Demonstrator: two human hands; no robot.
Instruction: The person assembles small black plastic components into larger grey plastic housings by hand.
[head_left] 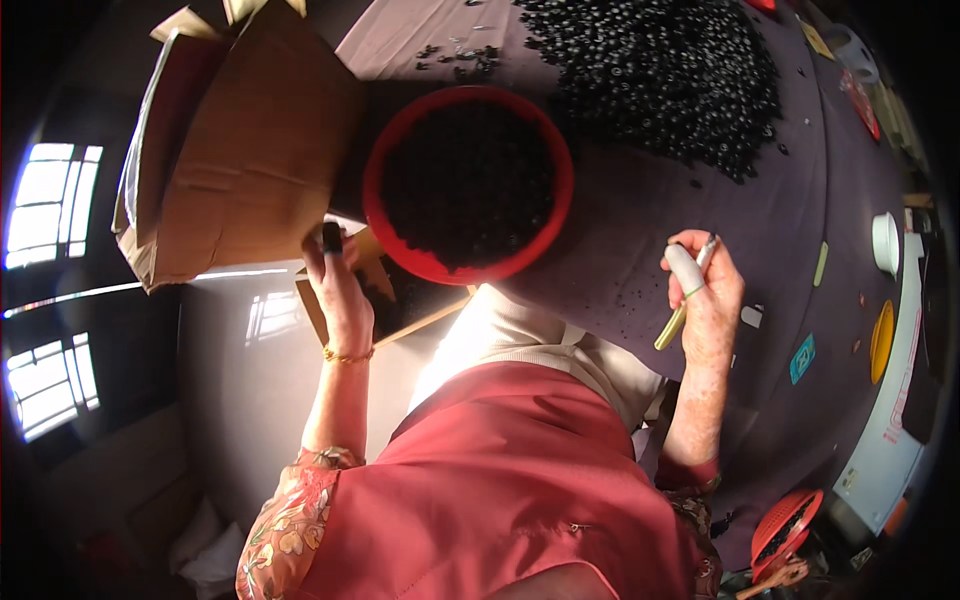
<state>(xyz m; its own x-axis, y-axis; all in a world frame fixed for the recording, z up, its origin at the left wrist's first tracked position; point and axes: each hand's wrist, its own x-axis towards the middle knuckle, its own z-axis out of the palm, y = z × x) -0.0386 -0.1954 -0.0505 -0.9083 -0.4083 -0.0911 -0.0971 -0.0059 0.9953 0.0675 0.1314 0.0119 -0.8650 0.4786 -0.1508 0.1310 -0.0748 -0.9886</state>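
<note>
My left hand (340, 285) fingers pinched around a small black piece (332, 238), red bowl (400, 150) of black pieces at two o'clock, cardboard box (240, 150) at eleven, my right hand (708, 300) closed on a pale tool (686, 275), black heap (660, 80) at twelve.

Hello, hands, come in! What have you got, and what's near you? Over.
Left hand pinching a small black part beside the red bowl. Right hand gripping a slim tool. Cardboard box close by the left hand.

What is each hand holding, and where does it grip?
Right hand grips a pale stick-like tool around its middle. Left hand pinches a small black piece at its lower end.
</note>
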